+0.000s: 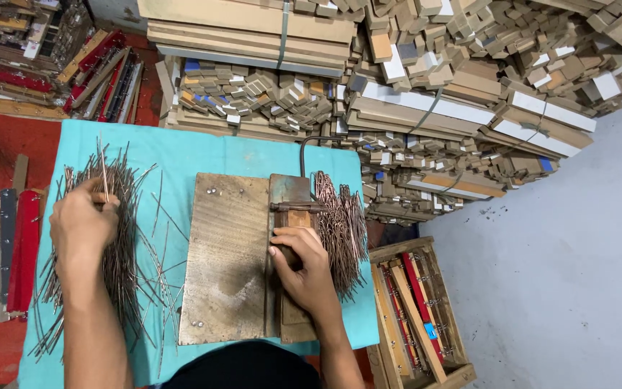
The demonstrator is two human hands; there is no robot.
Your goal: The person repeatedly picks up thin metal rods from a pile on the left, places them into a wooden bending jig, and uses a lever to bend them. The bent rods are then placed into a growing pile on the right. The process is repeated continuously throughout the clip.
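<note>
Copper-coloured straight wires lie heaped on the turquoise cloth; the left hand pinches one upright. The right hand grips the wooden jig's lever. Bent wires pile beside it, fewer than the straight ones left.

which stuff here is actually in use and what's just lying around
In use:
- left hand picking from the straight wire pile
- right hand on the lever of the wooden bending board
- bent wires beside it

Lying about:
- stacked wood pieces
- crate of red strips
- red strips at left
</note>
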